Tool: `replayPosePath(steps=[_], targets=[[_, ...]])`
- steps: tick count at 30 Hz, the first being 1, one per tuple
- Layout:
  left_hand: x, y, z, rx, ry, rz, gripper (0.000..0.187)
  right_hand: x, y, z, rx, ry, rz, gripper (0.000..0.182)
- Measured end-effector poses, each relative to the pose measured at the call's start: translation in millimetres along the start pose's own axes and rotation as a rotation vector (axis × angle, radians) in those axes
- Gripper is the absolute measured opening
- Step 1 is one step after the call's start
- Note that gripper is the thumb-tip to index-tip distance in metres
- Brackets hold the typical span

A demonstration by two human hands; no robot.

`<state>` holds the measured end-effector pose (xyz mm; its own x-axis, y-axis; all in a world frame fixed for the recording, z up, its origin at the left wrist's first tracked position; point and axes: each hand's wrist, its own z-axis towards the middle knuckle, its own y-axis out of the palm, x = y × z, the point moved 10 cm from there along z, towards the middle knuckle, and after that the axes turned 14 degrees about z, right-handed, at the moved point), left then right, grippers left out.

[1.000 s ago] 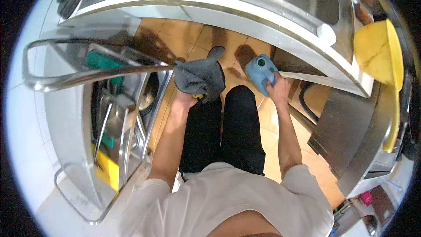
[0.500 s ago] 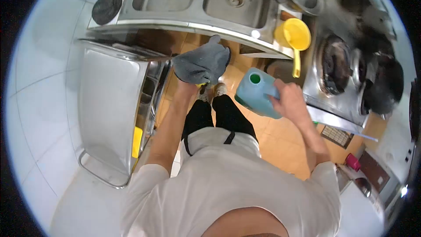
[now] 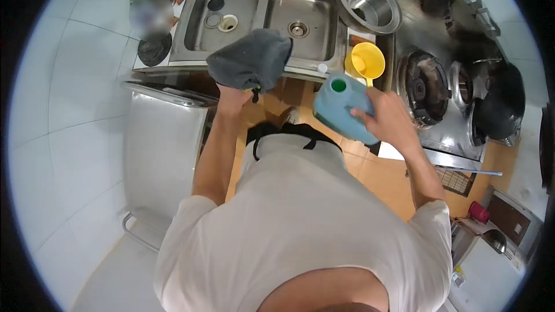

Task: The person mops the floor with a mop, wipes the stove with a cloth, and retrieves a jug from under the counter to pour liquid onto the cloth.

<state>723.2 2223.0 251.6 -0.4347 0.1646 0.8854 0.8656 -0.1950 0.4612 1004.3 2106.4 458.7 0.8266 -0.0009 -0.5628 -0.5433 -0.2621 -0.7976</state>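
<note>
My left hand (image 3: 233, 97) is closed round the lower part of a dark grey cloth (image 3: 252, 58), held up in front of the sink's near edge. A bit of yellow and a black strap show under the cloth beside my fingers; what they belong to is hidden. My right hand (image 3: 388, 117) grips the handle of a pale blue plastic jug (image 3: 346, 112). The jug's mouth is uncapped, with a green inside, and it leans slightly. A small white cap (image 3: 322, 68) lies at the counter's front edge, just above the jug.
A steel double sink (image 3: 276, 23) is ahead. A metal basin (image 3: 369, 6) and a yellow dipper (image 3: 366, 61) stand right of it. Farther right is the gas stove (image 3: 425, 89) with a black wok (image 3: 500, 101). A steel trolley (image 3: 165, 156) stands left.
I have moved closer to the sink, which shows lower and fuller in view. The cloth and the jug came forward with my hands, both still held.
</note>
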Motion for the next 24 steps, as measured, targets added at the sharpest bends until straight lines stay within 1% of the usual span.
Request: replayPosePath(steps=[1, 2, 4, 5, 7, 9, 11, 12, 14, 15, 17, 18, 19, 21, 23, 24], targets=[[-3.4, -4.3, 4.7, 0.011, -0.104, -0.284, 0.059, 3.5, 4.2, 8.3, 0.021, 0.001, 0.018, 0.038], [-0.1, -8.3, 18.4, 0.065, -0.143, -0.263, 0.059, -1.1, 4.8, 17.3, 0.090, -0.080, -0.040, 0.038], [-0.1, -20.5, 26.4, 0.193, -0.248, -0.230, 0.058, 10.1, 20.8, 45.5, 0.059, 0.001, 0.011, 0.038], [4.3, -22.4, 36.4, 0.140, -0.221, -0.203, 0.057, 14.5, 29.3, 61.0, 0.039, 0.043, 0.038, 0.039], [4.3, -33.9, 61.4, 0.030, -0.162, -0.148, 0.054, 12.9, 42.7, 89.1, 0.041, 0.040, 0.053, 0.038], [1.4, -49.9, 85.6, -0.071, 0.118, 0.526, 0.043, 8.8, 56.1, 113.6, 0.064, 0.042, 0.040, 0.039], [-1.7, -45.6, 109.7, -0.229, 0.142, 0.631, 0.041, 6.5, 71.0, 138.3, -0.008, 0.128, 0.057, 0.039], [-13.6, -40.2, 131.2, -0.310, 0.035, 0.398, 0.041, 3.1, 71.6, 151.6, -0.023, 0.149, 0.048, 0.039], [1.3, 2.8, 156.0, -0.472, 0.131, 0.341, 0.040, -3.5, 69.7, 176.7, -0.066, 0.165, 0.020, 0.040], [39.3, 44.5, 158.4, -0.552, 0.346, 0.521, 0.038, -6.3, 69.1, 187.9, -0.086, 0.156, 0.008, 0.041], [18.1, 47.7, 173.7, -0.654, 0.283, 0.483, 0.038, -10.9, 71.1, 210.6, -0.145, 0.182, 0.004, 0.042], [-49.7, 22.2, 186.7, -0.670, 0.003, 0.267, 0.040, -13.3, 73.0, 221.7, -0.183, 0.214, 0.011, 0.042], [-78.3, 19.9, 192.2, -0.676, -0.269, 0.052, 0.042, -14.6, 74.4, 231.2, -0.216, 0.242, 0.014, 0.043], [-100.1, 11.8, 199.5, -0.779, -0.212, 0.350, 0.039, -8.7, 85.2, 241.0, -0.225, 0.303, 0.025, 0.044], [-82.1, 21.1, 205.4, -0.810, -0.135, 0.500, 0.036, -2.0, 91.3, 249.9, -0.206, 0.324, 0.030, 0.044], [-69.0, 29.4, 205.7, -0.800, -0.099, 0.500, 0.034, 0.2, 93.4, 252.2, -0.184, 0.323, 0.034, 0.044]])
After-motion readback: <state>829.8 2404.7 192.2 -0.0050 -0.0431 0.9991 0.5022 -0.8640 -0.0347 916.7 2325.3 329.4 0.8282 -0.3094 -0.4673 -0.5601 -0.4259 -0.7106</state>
